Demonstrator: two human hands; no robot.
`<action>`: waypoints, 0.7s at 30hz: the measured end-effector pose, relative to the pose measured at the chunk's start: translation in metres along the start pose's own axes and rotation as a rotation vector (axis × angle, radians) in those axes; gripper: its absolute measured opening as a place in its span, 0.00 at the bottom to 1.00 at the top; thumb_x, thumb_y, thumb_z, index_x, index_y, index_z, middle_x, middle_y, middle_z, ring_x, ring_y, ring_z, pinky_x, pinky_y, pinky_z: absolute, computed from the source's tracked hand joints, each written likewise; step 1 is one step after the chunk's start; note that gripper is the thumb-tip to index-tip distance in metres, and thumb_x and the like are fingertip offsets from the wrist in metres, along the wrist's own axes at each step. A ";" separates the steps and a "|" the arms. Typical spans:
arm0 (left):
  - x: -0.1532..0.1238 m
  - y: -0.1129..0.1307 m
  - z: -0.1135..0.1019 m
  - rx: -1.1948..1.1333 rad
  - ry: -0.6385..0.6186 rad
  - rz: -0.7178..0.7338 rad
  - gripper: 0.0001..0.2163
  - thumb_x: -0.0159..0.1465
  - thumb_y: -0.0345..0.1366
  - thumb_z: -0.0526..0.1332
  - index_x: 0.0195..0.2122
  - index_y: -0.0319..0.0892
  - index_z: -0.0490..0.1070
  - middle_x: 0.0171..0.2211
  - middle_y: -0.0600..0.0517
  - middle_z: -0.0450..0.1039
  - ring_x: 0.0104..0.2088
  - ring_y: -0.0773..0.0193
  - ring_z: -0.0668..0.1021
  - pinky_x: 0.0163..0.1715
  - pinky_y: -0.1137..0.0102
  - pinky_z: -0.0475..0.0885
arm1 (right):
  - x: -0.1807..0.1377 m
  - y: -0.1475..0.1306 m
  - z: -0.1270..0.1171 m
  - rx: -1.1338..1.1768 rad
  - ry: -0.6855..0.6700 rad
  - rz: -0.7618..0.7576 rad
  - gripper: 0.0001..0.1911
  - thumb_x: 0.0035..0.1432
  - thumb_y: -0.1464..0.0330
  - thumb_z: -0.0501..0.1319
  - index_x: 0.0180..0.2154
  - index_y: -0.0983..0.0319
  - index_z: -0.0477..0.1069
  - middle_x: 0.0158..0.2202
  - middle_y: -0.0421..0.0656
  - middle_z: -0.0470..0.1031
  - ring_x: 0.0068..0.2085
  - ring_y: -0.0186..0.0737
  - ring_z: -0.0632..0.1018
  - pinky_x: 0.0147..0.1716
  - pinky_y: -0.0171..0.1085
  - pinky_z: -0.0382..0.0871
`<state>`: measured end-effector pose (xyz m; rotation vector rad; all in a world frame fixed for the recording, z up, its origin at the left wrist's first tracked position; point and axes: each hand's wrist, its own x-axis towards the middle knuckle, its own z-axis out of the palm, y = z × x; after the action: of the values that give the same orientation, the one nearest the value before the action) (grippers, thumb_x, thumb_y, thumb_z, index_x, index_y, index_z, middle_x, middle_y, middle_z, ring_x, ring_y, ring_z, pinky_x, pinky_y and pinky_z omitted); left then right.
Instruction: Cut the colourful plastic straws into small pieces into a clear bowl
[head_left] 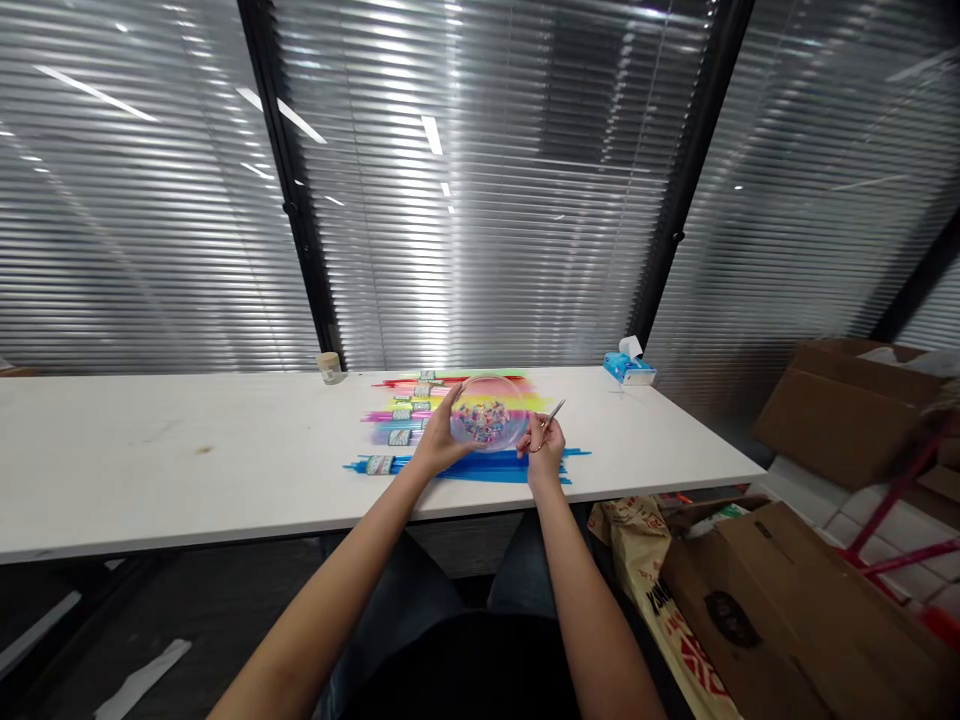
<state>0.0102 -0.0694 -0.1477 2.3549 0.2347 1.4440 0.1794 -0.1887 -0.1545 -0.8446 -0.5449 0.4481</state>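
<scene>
Left hand point(439, 440) gripping clear bowl point(489, 412) w/ beads, right hand point(544, 448) pinching tweezers point(553, 412). Prob mid bead-picking; next needs steady tip dipping into bowl.

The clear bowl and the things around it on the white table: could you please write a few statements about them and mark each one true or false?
1. The left hand holds the clear bowl at its rim. True.
2. The clear bowl is empty. False: it holds small multicoloured pieces.
3. The right hand holds a thin metal tool. True.
4. The blue tissue box stands at the table's left end. False: it stands towards the right end, by the blinds.
5. Bundles of coloured straws lie on the white table under the bowl. True.
</scene>
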 end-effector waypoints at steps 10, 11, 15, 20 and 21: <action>-0.008 0.006 -0.015 0.037 0.055 -0.033 0.54 0.54 0.48 0.78 0.75 0.52 0.45 0.69 0.34 0.63 0.68 0.37 0.69 0.63 0.42 0.69 | 0.001 0.000 0.001 -0.007 0.004 0.007 0.25 0.52 0.47 0.71 0.34 0.58 0.65 0.19 0.27 0.67 0.12 0.29 0.68 0.11 0.30 0.61; -0.009 0.006 -0.017 0.041 0.081 -0.057 0.55 0.53 0.48 0.78 0.75 0.52 0.46 0.69 0.35 0.63 0.67 0.37 0.69 0.63 0.42 0.69 | 0.001 0.000 0.000 -0.007 0.002 0.008 0.25 0.52 0.47 0.71 0.34 0.57 0.65 0.19 0.28 0.67 0.12 0.29 0.68 0.11 0.30 0.61; -0.010 0.005 -0.025 0.078 0.282 -0.196 0.59 0.49 0.47 0.80 0.75 0.55 0.43 0.69 0.36 0.61 0.68 0.37 0.68 0.63 0.40 0.68 | 0.000 -0.001 -0.001 -0.013 -0.002 0.011 0.24 0.53 0.48 0.71 0.34 0.57 0.65 0.19 0.28 0.67 0.12 0.29 0.68 0.12 0.30 0.62; -0.013 0.005 -0.028 0.083 0.197 -0.213 0.61 0.47 0.44 0.82 0.75 0.55 0.41 0.69 0.36 0.62 0.68 0.38 0.69 0.64 0.42 0.68 | 0.000 -0.003 -0.001 -0.014 0.001 0.019 0.24 0.53 0.49 0.72 0.34 0.58 0.66 0.21 0.29 0.67 0.14 0.30 0.70 0.11 0.30 0.63; -0.013 0.005 -0.028 0.096 0.195 -0.217 0.61 0.47 0.43 0.82 0.75 0.55 0.42 0.69 0.36 0.62 0.68 0.39 0.68 0.64 0.43 0.67 | 0.000 -0.004 -0.001 -0.014 0.001 0.020 0.24 0.52 0.49 0.72 0.34 0.58 0.66 0.21 0.29 0.67 0.14 0.30 0.70 0.11 0.30 0.63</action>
<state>-0.0207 -0.0725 -0.1453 2.1804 0.6049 1.5838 0.1804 -0.1918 -0.1522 -0.8640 -0.5393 0.4630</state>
